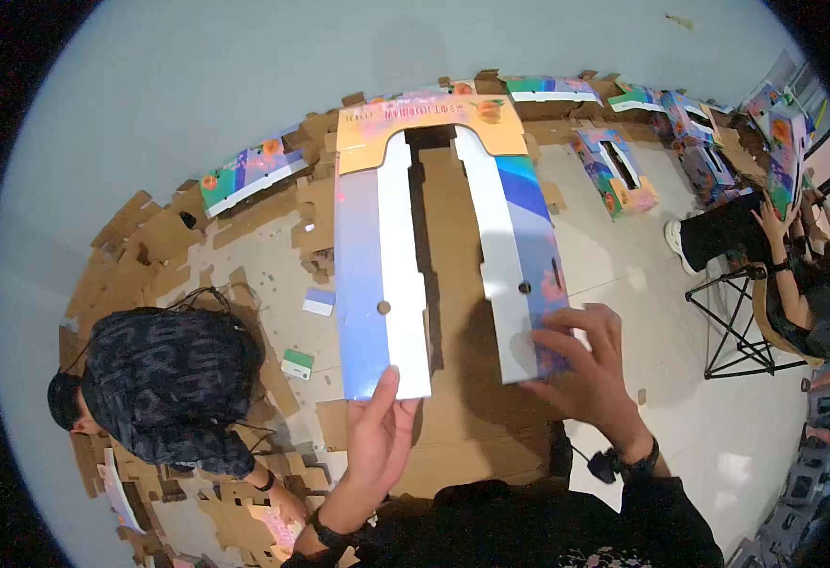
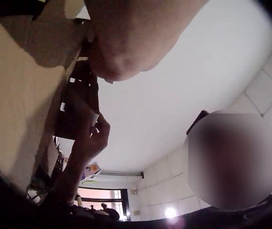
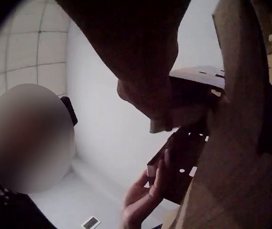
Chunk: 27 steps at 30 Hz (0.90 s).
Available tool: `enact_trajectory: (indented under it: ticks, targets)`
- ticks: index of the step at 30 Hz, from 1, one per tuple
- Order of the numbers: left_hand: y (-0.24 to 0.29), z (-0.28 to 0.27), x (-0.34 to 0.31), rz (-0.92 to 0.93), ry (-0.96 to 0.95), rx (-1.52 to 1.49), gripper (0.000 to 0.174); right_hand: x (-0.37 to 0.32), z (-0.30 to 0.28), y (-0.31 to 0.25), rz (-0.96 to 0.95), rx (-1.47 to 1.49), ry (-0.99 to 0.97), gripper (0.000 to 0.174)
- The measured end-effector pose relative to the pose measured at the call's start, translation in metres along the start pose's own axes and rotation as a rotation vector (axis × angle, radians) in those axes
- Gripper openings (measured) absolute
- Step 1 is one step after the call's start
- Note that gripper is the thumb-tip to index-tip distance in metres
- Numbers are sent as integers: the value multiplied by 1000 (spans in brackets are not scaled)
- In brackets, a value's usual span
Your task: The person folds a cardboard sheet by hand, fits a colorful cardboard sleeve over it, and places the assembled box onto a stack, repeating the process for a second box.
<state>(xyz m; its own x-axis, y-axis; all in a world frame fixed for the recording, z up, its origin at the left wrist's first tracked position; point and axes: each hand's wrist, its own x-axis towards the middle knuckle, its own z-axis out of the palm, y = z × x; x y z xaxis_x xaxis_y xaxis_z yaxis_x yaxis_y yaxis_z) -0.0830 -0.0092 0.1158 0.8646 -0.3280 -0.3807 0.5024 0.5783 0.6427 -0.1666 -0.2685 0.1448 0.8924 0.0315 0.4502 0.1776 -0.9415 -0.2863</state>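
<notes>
A printed cardboard carton (image 1: 363, 246) with a fruit picture is held up in front of the body. It has a yellow-orange top panel and two long legs, blue and purple with white inner strips, beside a long central opening. My left hand (image 1: 382, 440) grips the near end of the left leg, thumb on top and fingers beneath. At the near end of the right leg, my bent right hand (image 1: 590, 369) holds the outer corner, slightly blurred. The left wrist view shows my right hand (image 2: 95, 138) at the carton's dark underside; the right wrist view shows my left hand (image 3: 145, 195) there.
Below lies a brown cardboard sheet (image 1: 472, 440). A crouching person (image 1: 173, 388) handles cardboard at left; another sits on a folding chair (image 1: 741, 327) at right. Similar cartons (image 1: 614, 170) stand on the tiled floor, and cardboard scraps (image 1: 145, 251) line the wall.
</notes>
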Motion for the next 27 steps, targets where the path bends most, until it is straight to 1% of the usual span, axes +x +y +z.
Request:
enact_trajectory:
  ticks: [1, 3, 5, 6, 7, 8, 9, 10, 11, 12, 13, 15, 16, 18, 19, 20, 21, 24, 27]
  targets:
    - [-5, -8, -5, -5, 31, 27, 46, -8, -5, -5, 59, -24, 14, 77]
    - [-16, -30, -15, -66, 16, 94, 42, -37, -1, -5, 260, 50, 58, 93]
    - [-32, -62, -25, -123, 22, 186, 39, -88, 24, 11, 541, 234, 122, 109]
    - [-30, -74, -30, -150, -17, 289, 33, -104, 34, 7, 699, 316, 51, 107]
    - [-21, -83, -37, -154, -35, 509, 33, -122, 40, 7, 805, 425, -116, 101]
    - [-7, -90, -46, -157, -53, 731, 33, -145, 59, 3, 853, 619, 6, 92]
    - [-1, -108, -54, -22, -44, 928, 35, -160, 74, 0, 892, 816, 132, 82]
    - [6, -125, -62, 111, -8, 1132, 37, -160, 75, -4, 912, 833, 162, 77]
    - [4, -155, -68, 383, 54, 1300, 42, -160, 75, -10, 934, 853, 193, 71]
    - [4, -158, -67, 519, 118, 1373, 45, -162, 75, -15, 958, 870, 227, 65]
    - [7, -152, -64, 651, 198, 1446, 48, -168, 78, -20, 926, 792, 247, 63]
    - [9, -128, -42, 629, 371, 1415, 51, -175, 84, -22, 852, 625, 287, 59]
    - [14, -122, -45, 326, 313, 1199, 54, -176, 83, -23, 770, 557, 213, 55]
    - [6, -130, -51, 201, 185, 1097, 58, -174, 78, -25, 600, 422, 61, 47]
    - [2, -133, -55, 137, 126, 1045, 60, -170, 77, -25, 495, 379, 103, 49]
    - [-2, -136, -58, 323, -40, 1206, 64, -162, 79, -26, 387, 338, 144, 51]
    - [-5, -134, -59, 373, -49, 1262, 68, -154, 80, -25, 277, 298, 186, 53]
    - [-16, -125, -66, 515, -82, 1433, 82, -141, 70, -31, 272, 320, 73, 63]
    - [-29, -120, -64, 432, -215, 1357, 86, -126, 60, -24, 268, 313, -99, 65]
